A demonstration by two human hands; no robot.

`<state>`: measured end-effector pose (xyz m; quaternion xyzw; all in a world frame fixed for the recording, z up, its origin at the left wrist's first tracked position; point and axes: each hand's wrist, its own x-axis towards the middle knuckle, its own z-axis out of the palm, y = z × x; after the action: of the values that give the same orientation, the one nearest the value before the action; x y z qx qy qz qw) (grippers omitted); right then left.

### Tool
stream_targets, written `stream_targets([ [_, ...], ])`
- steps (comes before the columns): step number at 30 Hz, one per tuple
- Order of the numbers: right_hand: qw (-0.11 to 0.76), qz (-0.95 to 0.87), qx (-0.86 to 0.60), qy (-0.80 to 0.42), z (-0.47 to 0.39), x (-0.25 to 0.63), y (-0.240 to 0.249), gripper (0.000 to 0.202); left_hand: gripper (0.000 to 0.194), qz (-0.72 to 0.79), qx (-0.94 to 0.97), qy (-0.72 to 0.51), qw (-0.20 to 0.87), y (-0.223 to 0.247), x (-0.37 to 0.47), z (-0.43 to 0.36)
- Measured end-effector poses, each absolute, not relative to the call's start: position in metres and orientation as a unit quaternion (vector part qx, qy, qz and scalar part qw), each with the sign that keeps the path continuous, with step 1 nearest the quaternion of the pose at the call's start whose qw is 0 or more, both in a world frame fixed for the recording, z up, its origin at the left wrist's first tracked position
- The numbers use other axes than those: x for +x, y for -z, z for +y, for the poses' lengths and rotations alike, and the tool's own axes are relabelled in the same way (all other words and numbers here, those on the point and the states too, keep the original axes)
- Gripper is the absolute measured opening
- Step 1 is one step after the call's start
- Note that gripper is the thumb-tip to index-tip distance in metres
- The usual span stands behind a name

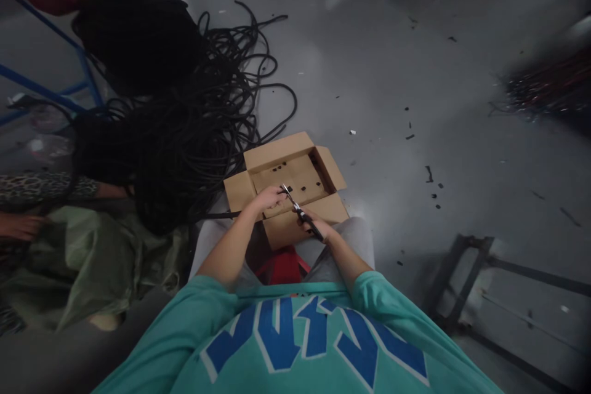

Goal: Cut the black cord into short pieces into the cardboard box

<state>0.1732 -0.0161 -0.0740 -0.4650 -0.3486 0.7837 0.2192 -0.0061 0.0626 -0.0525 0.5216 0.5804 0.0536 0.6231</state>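
Observation:
My right hand [318, 226] is wrapped round the dark handles of a pair of scissors [300, 212], whose blades point up and left. Closed fingers of my left hand [269, 197] pinch the end of a black cord [221, 216], which runs in from the left beneath my forearm. The scissor tips are at my left fingertips, by the cord's end; whether the blades touch it I cannot tell. Both hands are over an open cardboard box [279, 150] at my knees. Several small black pieces [303, 188] lie on its bottom.
A big tangled heap of black cord [184, 129] spreads on the floor at left. Beside it, another person's hand [23, 226] and green cloth [87, 258] show. A metal frame [471, 277] stands at right. Black scraps [429, 173] dot the floor.

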Motion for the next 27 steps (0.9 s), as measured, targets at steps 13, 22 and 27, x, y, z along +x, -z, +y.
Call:
stream_targets([
  [13,0.24,-0.378,-0.463,-0.765,-0.015,0.174,0.082,0.057,0.014,0.567,0.509,-0.041,0.646,0.043,-0.008,0.065],
  [22,0.238,-0.334,-0.49,-0.77,-0.019,0.17,0.087,0.055,0.016,0.586,0.508,-0.042,0.629,0.037,-0.002,0.065],
  [27,0.242,-0.327,-0.504,-0.761,-0.019,0.167,0.089,0.055,0.016,0.589,0.518,-0.043,0.619,0.046,-0.004,0.064],
])
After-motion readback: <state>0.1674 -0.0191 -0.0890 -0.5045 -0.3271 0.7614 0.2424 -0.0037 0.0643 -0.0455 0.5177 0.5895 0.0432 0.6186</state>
